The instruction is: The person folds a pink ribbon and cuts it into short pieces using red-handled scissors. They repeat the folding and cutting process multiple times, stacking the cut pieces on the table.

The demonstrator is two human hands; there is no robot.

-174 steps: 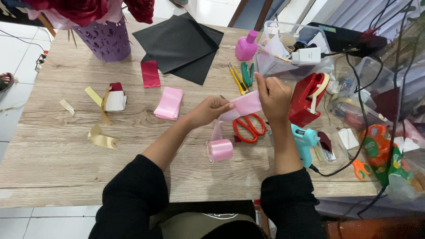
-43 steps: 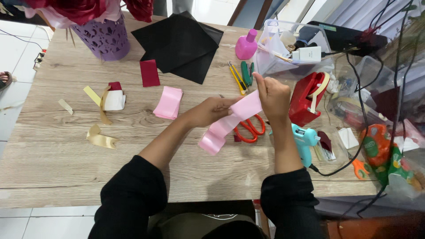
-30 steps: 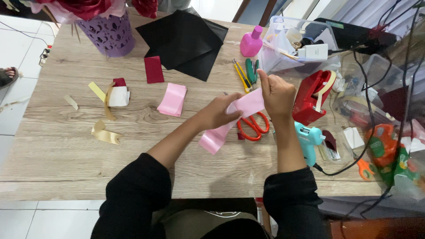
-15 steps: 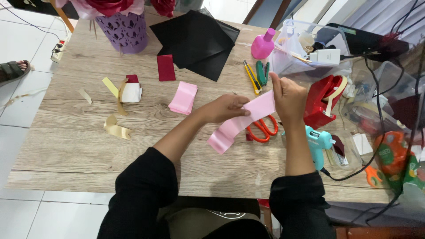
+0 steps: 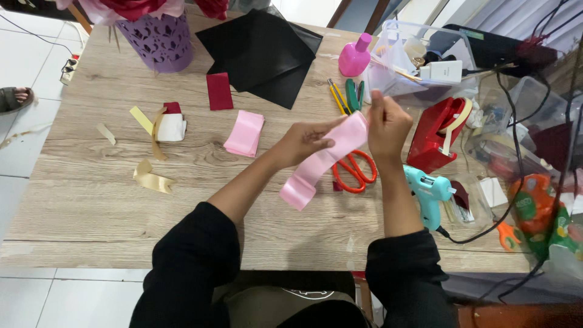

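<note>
Pink and shiny, the wide satin ribbon [image 5: 322,161] sits between your two hands, just right of the middle of the frame. Your right hand [image 5: 387,124] holds its top end up, with the fingers pinched shut on it. Your left hand [image 5: 303,140] holds the ribbon a bit lower, fingers closed on its side. The loose end hangs down to the left, folded over, close above the light wooden table [image 5: 91,200].

Just under the ribbon lie the orange-handled scissors [image 5: 355,170], flat on the table. To the right of your right hand stands the red tape holder [image 5: 434,136]. Below that lies the light blue glue gun [image 5: 428,191] with its black cord.

Left of your left hand is a small stack of folded pink ribbon pieces [image 5: 245,133]. Above it lies a dark red ribbon piece [image 5: 219,91], and then the black paper sheets [image 5: 261,54] near the top middle. In the upper left stands the purple cut-out vase [image 5: 160,41] with red flowers. A curled gold ribbon strip [image 5: 152,179] lies at the left. A pink plastic bottle [image 5: 354,58] stands at the top, next to a clear plastic box [image 5: 419,61] full of small things.
</note>
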